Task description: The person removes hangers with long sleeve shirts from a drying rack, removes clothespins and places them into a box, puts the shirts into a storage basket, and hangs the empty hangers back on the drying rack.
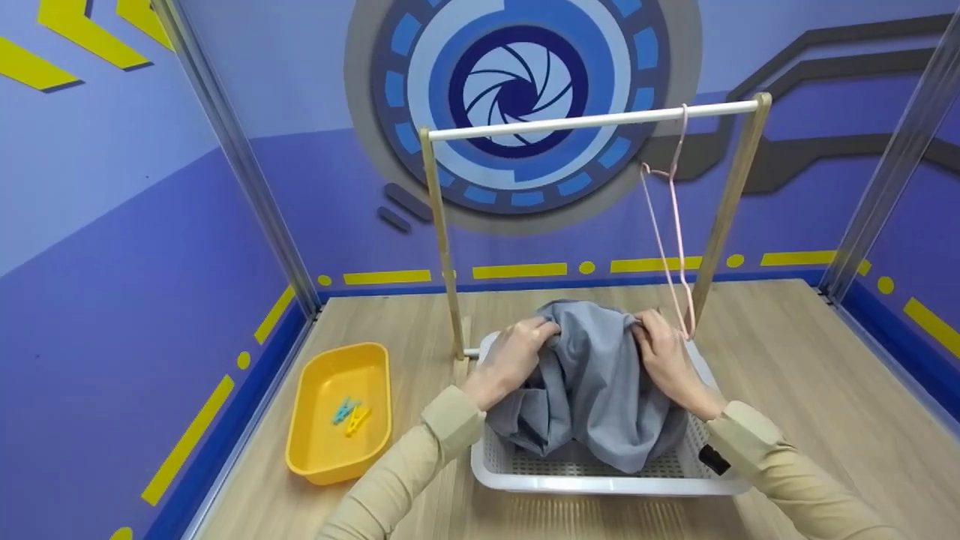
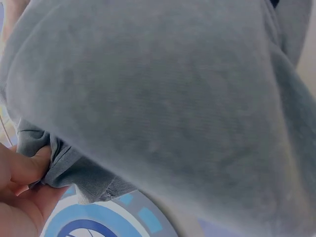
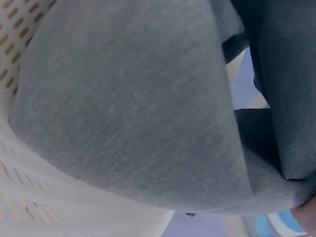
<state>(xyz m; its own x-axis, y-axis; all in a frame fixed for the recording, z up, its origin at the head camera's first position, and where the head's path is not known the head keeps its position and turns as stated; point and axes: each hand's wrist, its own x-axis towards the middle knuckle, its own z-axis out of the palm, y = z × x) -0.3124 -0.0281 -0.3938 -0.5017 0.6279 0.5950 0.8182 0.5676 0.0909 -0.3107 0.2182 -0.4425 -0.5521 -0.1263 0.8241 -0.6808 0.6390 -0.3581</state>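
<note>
A crumpled grey garment [image 1: 600,375] hangs in loose folds between the two hands, over a white perforated basket [image 1: 607,484]. Its exact kind cannot be told from these folds. At its upper left edge my left hand [image 1: 514,358] pinches the fabric; the left wrist view shows thumb and fingers [image 2: 29,168] closed on a bunched, seamed part. My right hand [image 1: 670,364] grips the upper right edge. Grey cloth [image 3: 133,108] fills most of the right wrist view, with only a bit of that hand at the border. The garment's lower folds hang inside the basket.
Behind the basket stands a rack with a white rod [image 1: 555,126] and wooden legs. A pink hanger [image 1: 679,240] hangs near the rod's right end. To the left, a yellow tray [image 1: 300,450] holds a blue clothespin [image 1: 345,411] and a yellow clothespin [image 1: 358,421].
</note>
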